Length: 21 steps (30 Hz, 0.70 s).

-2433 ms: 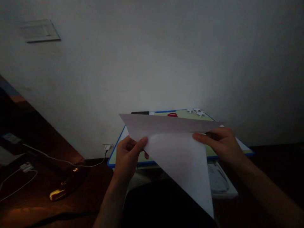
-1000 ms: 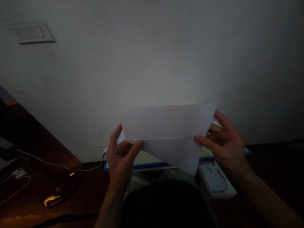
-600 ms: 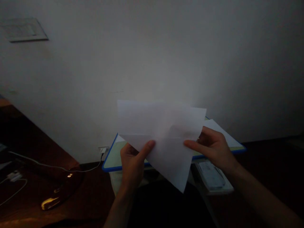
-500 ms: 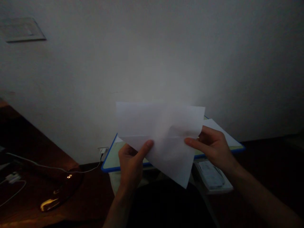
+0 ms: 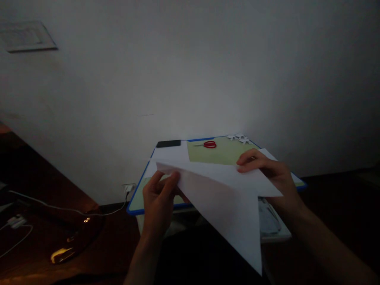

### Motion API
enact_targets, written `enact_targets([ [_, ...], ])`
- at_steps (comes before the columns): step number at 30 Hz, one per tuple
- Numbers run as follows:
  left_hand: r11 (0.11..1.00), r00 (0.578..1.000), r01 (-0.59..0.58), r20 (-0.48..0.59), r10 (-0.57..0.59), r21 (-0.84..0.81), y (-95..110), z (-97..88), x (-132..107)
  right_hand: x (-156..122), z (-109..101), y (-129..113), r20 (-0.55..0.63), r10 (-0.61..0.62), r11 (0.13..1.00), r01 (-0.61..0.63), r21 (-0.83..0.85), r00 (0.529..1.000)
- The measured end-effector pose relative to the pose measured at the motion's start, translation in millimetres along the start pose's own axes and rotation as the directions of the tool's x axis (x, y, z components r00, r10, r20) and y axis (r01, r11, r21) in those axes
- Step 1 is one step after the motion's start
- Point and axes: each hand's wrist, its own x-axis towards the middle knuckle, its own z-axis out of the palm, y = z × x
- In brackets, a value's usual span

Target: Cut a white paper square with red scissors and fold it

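Note:
I hold a folded white sheet of paper (image 5: 225, 194) in the air above a small table. It forms a triangle whose point hangs down toward my lap. My left hand (image 5: 158, 200) pinches the paper's left corner between thumb and fingers. My right hand (image 5: 271, 174) grips the right side, fingers lying over the top fold. Behind the paper, red-handled scissors (image 5: 208, 144) lie on the green, blue-edged board (image 5: 225, 152) of the table.
A black rectangular object (image 5: 168, 143) sits at the board's far left corner, and small white paper cut-outs (image 5: 239, 138) at the far right. A white wall rises behind. At left are dark wooden furniture, white cables (image 5: 18, 225) and a wall socket (image 5: 129, 187).
The paper, held upright in front of the wall a moment ago, has been tipped down flat toward me, which uncovers the board and scissors. Both hands dropped slightly with it.

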Motion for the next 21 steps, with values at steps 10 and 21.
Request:
enact_targets([
  [10, 0.992, 0.928, -0.124, 0.357, 0.105, 0.032, 47, -39.9, 34, 5, -9, -14, 0.259, -0.084, 0.971, 0.137, -0.195, 0.962],
  [21, 0.956, 0.726, -0.062, 0.67, -0.154, 0.287, 52, 34.6, 12, 2, 27, -46, 0.244, -0.006, 0.954, 0.079, -0.29, 0.97],
])
